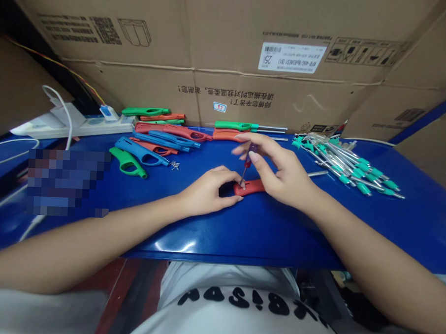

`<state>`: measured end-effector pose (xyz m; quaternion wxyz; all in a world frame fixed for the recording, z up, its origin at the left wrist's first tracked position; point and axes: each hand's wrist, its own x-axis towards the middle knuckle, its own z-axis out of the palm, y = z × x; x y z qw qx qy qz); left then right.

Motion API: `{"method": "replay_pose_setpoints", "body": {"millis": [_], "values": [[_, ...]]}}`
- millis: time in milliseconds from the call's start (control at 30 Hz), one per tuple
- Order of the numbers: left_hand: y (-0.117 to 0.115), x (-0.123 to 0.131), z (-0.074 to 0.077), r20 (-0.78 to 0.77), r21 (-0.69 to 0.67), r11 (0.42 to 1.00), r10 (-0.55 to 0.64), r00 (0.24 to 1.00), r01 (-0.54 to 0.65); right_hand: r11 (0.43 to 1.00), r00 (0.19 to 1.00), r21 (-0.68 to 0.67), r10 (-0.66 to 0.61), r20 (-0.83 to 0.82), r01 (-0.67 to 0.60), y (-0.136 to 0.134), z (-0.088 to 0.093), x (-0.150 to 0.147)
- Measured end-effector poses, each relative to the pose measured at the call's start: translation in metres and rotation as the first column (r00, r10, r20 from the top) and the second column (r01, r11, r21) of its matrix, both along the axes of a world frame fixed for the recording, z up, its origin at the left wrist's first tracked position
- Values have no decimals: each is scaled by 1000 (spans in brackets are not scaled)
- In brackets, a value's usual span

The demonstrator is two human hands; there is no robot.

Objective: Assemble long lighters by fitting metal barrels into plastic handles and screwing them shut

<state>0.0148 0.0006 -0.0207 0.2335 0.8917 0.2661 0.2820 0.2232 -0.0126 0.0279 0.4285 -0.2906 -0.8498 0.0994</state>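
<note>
Red lighter (256, 186) lies flat on blue table (264, 237), left hand (210, 190) pinching its left end, presumably to stop it twisting, right hand (280, 169) gripping a near-upright screwdriver (247, 163), tip at that end, likely to press straight down.

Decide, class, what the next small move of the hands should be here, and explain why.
Probably a gentle turn of the screwdriver by the right hand, while the left hand steadies the red handle: the screwdriver stands nearly upright, its tip at the handle's left end, where the left fingertips are. Any screw there is too small to make out.
</note>
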Motion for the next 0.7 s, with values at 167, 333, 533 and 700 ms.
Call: {"method": "replay_pose_setpoints", "body": {"millis": [167, 333, 533, 700], "values": [[0, 0, 0, 2, 10, 1000, -1, 1000, 1, 975, 988, 168, -151, 31, 143, -1, -1, 0], [0, 0, -1, -1, 12, 1000, 5, 1000, -5, 994, 996, 75, -83, 29, 80, -4, 1, -2], [1, 0, -1, 0, 14, 1000, 1, 1000, -1, 965, 980, 218, -173, 103, 147, -4, 4, 1], [1, 0, -2, -7, 17, 1000, -3, 1000, 3, 978, 988, 197, -90, 127, 64, -7, 3, -2]]}}
